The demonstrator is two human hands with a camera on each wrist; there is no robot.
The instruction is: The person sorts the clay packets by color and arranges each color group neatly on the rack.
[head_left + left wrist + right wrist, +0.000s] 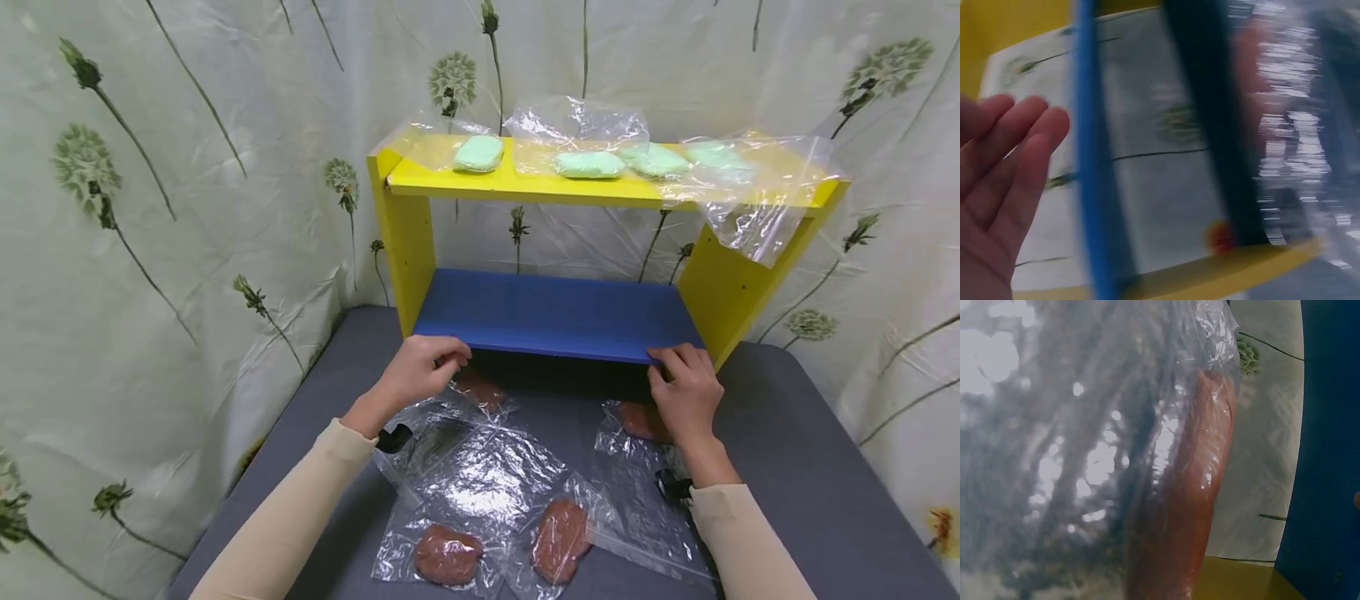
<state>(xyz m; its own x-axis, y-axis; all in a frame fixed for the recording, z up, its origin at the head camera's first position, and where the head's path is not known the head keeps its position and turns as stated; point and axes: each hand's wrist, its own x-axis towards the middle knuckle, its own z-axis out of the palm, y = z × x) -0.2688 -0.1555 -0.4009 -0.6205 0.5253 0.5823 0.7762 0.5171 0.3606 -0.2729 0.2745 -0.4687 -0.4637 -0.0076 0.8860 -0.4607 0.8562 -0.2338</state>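
Mid-frame, the blue shelf (558, 315) looks stiff, best held by its ends; right hand (686, 392) (seemingly) pinches it, left hand (420, 367) hovers loose.

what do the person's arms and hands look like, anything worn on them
The left sleeve and right sleeve are plain cream, ending near the wrists. A small black device shows at the left wrist, another at the right. Both hands, left and right, are ungloved.

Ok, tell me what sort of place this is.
Perhaps a makeshift indoor work corner: a grey tabletop, a yellow-and-blue shelf at its back, and plant-print sheeting hung around.
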